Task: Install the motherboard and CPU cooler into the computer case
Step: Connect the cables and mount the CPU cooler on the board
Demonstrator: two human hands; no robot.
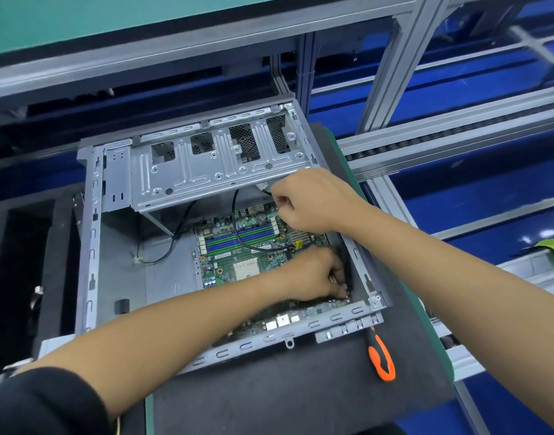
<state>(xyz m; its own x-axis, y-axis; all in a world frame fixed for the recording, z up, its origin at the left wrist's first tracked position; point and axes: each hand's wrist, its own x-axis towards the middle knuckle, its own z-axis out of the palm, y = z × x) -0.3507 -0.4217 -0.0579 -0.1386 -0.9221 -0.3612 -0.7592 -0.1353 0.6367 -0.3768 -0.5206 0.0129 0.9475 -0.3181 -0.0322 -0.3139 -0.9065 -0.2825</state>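
An open grey computer case (90, 246) lies on a dark mat. Inside it, at the right, sits the green motherboard (225, 246) with blue and green memory slots and a pale CPU socket (246, 269). My left hand (313, 274) reaches across to the board's right edge, fingers curled down against the case wall; what they pinch is hidden. My right hand (313, 199) hovers over the board's far right corner, fingers curled round a thin black cable (238, 227) that loops across the memory slots. No CPU cooler is in view.
An orange-and-black screwdriver (381, 359) lies on the dark mat (285, 397) just right of the case's near corner. A metal drive cage (219, 164) spans the case's far side. Aluminium frame rails and a blue conveyor run along the right.
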